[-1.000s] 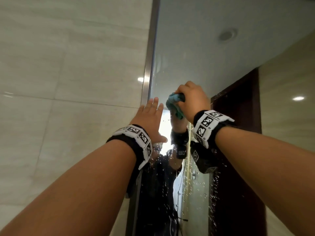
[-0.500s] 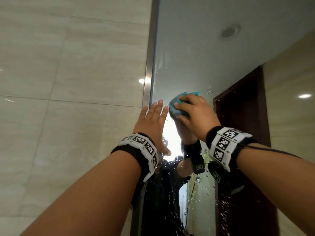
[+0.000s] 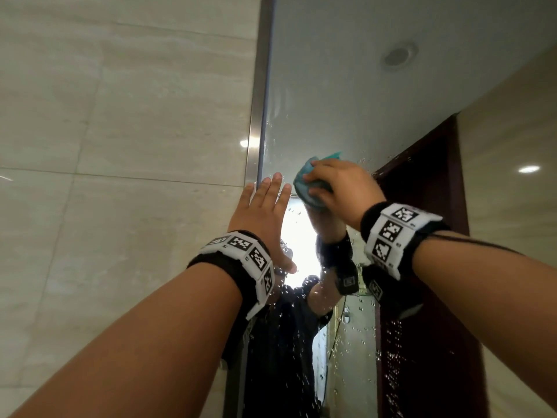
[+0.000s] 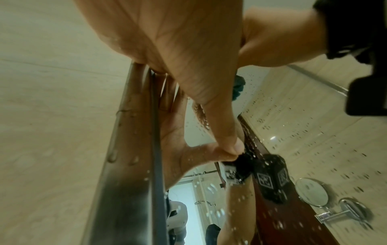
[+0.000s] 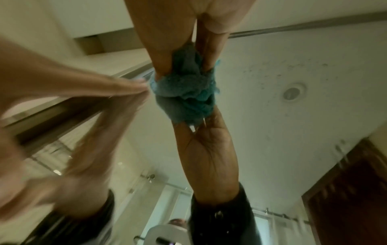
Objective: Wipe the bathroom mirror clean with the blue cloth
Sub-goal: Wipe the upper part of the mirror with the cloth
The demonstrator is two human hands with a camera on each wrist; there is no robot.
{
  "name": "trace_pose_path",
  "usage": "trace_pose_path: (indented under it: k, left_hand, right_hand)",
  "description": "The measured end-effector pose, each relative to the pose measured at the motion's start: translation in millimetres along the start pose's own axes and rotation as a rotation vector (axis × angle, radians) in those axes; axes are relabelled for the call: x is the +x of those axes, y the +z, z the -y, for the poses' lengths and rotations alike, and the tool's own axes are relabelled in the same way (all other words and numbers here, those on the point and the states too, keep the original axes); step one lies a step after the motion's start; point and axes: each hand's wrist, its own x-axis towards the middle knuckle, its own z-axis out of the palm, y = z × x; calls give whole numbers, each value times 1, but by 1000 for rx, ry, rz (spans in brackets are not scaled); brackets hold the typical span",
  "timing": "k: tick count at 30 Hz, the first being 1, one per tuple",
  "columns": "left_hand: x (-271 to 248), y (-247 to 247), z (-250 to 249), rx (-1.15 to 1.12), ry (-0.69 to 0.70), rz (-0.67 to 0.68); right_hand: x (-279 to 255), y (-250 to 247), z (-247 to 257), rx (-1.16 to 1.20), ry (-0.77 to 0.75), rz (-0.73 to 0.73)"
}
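The mirror (image 3: pixel 346 95) fills the upper right of the head view and is speckled with water drops. My right hand (image 3: pixel 337 188) grips the bunched blue cloth (image 3: pixel 307 182) and presses it against the glass near the mirror's left edge. In the right wrist view the blue cloth (image 5: pixel 186 82) is wadded between my fingers, meeting its own reflection. My left hand (image 3: pixel 265 206) lies flat with straight fingers against the mirror, just left of the cloth. In the left wrist view the left hand (image 4: pixel 188 58) presses on the glass beside the metal frame (image 4: pixel 134 149).
A metal frame strip (image 3: pixel 259 101) bounds the mirror on the left, with beige wall tiles (image 3: pixel 120 146) beyond it. Reflected in the glass are a dark wooden door (image 3: pixel 422 267) and a ceiling light (image 3: pixel 398 55). A round shaving mirror (image 4: pixel 312 192) shows at the lower right.
My right hand has moved the cloth to the right and slightly down on the glass. The left hand stays flat in place.
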Motion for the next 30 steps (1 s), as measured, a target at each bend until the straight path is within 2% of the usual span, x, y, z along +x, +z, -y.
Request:
trace_pose_path:
  k: [4,6,10,12,14,16,18,22,24,28,30]
  left_hand:
    - [0,0,0,-6,2,4]
    - [0,0,0,-6,1,-5]
    - [0,0,-1,15,-2,-12]
    - [0,0,-1,7,-6,-10]
    - [0,0,-1,-7,-4,-9]
    - [1,1,-1,-7,-3,-7]
    - [1,2,0,-5,-4,-17]
    - [1,2,0,4,-8,-25]
    - [0,2,0,0,-7,-26]
    - [0,1,0,-7,-1,-19]
    - [0,1,0,-2,0,-16]
  right_hand:
    - [29,-12,-10,79,218,-83]
    - [26,-6,-3,73,190,-91]
    - [-9,18,9,-22,-30,11]
    - [-2,18,-1,-108,-90,24]
    - [20,6,-14,-147,-11,2]
    - [38,-7,-21,-176,110,46]
    - [39,-3,-14,-181,156,40]
    - [12,26,-5,-228,21,49]
    - [15,20,-12,-151,-57,2]
    - [29,-1,-15,110,84,-120]
    - [21,4,-6,137,86,-120]
